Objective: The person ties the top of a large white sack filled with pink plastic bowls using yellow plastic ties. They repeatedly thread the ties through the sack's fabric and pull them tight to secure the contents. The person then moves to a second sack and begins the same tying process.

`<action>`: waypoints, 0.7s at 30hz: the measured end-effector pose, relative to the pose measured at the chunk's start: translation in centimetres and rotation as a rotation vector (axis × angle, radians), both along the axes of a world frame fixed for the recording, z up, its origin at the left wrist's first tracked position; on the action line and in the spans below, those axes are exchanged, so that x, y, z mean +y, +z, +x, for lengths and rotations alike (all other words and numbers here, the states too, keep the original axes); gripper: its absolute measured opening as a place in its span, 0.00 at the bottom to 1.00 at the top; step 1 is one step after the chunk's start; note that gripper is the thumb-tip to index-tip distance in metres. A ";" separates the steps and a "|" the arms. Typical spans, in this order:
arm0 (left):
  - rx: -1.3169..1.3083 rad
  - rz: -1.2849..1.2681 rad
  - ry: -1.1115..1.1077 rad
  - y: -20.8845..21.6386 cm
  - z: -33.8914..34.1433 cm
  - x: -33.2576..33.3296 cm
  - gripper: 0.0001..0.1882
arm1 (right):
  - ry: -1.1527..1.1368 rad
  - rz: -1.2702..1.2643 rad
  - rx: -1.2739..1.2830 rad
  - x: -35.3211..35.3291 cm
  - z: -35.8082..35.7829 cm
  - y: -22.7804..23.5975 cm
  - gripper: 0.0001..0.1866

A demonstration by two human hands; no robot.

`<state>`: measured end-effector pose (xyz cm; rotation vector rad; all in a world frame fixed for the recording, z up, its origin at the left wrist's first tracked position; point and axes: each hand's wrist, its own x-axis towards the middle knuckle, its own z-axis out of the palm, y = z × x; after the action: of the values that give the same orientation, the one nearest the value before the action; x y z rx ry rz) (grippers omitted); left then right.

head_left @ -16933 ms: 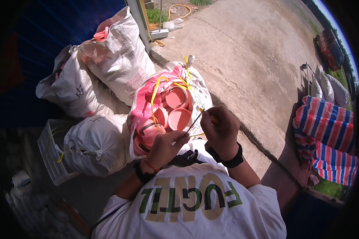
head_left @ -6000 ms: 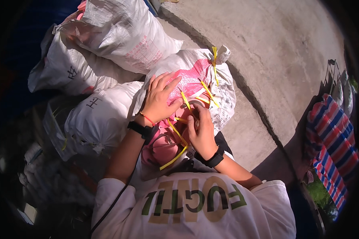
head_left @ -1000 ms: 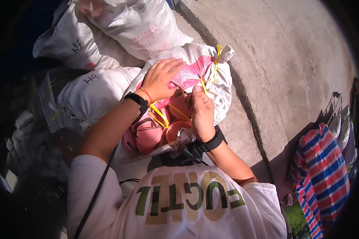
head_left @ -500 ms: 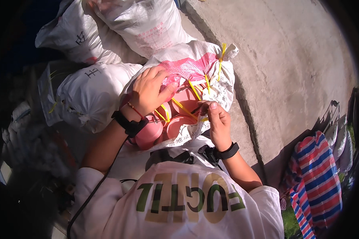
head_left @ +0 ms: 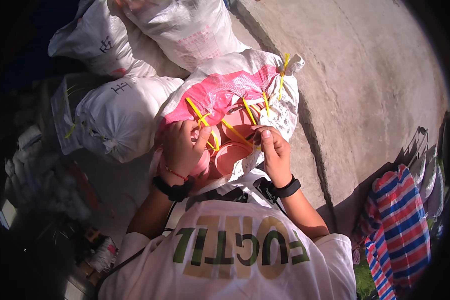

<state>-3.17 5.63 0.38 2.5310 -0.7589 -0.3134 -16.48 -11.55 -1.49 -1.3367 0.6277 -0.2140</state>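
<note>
Left hand [head_left: 183, 151] and right hand [head_left: 276, 156] were apart at sack's [head_left: 222, 85] opposite rims, grips unclear; pink cups [head_left: 231, 156] inside.

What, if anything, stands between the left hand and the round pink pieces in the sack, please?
Yellow ties cross the mouth of the sack beside the left hand, over some round pink pieces; nothing else visible stands between.

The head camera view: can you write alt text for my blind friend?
A person's left hand and right hand are at the opening of a pink-and-white sack holding round pink pieces, with yellow ties across it. Other white sacks are nearby.
</note>
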 end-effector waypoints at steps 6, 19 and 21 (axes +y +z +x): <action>0.021 0.105 -0.223 -2.1 -4.1 1.4 0.13 | 0.032 0.052 0.018 -0.3 0.1 0.2 0.19; 0.671 -0.848 0.534 4.3 2.0 -1.1 0.13 | 0.150 -0.511 0.093 0.0 -3.4 -0.8 0.14; 1.031 -1.172 0.511 4.0 2.5 -1.4 0.13 | 0.163 -0.539 0.114 0.0 -3.4 -1.0 0.11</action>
<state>-0.65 4.26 4.40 1.1068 0.1527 -0.6514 -19.89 -11.58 -2.49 -1.9228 0.5719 -0.1813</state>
